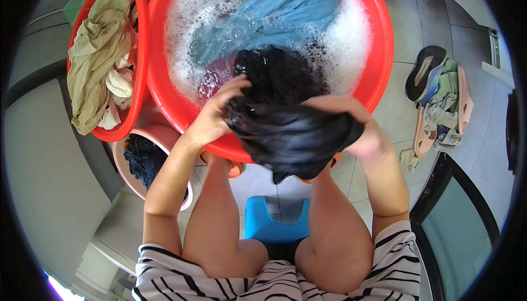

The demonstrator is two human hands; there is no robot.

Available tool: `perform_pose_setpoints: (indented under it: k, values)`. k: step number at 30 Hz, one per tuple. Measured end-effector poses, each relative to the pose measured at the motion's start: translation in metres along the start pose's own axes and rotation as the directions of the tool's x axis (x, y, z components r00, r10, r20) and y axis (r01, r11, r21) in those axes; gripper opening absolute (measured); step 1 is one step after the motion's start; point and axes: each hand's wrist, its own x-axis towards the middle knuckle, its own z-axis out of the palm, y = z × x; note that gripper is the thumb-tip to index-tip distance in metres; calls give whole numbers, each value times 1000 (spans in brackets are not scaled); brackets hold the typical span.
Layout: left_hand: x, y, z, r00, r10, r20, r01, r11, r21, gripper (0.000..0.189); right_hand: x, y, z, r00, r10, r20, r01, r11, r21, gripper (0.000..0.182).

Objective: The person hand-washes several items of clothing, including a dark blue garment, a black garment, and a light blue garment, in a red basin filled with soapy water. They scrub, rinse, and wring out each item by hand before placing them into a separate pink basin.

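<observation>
A wet black garment [292, 136] hangs over the near rim of a large red plastic basin [381, 54], part of it in the sudsy water. My left hand [218, 109] grips its left side, thumb and fingers bent round the cloth. At the right end my right hand [354, 124], slightly blurred, holds a bunched edge, with some fingers hidden by the cloth. Behind the black cloth a blue garment [288, 4] lies half sunk in white foam. Dark red cloth [216, 76] shows under the water at the left.
A red oval tub [142, 62] with khaki and white clothes stands at the left. Below it, a pink bucket [119, 153] holds dark clothing. Slippers [465, 99], a shoe [424, 72] and socks [440, 115] lie on the tiles at right. A blue plastic stool [276, 229] is under me.
</observation>
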Motion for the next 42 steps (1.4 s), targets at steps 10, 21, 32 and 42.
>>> perform_pose_setpoints:
  k: [10, 21, 32, 42]
  values:
    - [39, 8, -2, 937, 133, -322, 72, 830, 553, 53, 32, 62, -45, 900, -289, -326, -237, 302, -923, 52]
    - [105, -77, 10, 716, -374, -590, 639, 692, 336, 61, 96, 172, -99, 828, 47, -558, -550, 258, -794, 33]
    - [91, -42, 63, 821, 15, -571, -22, 1000, -6, 33, 108, 106, -41, 774, 298, -559, -77, 920, 385, 34]
    - [82, 12, 14, 832, 434, -347, 31, 586, 809, 20, 79, 68, -21, 799, 103, -593, -182, 980, -75, 31]
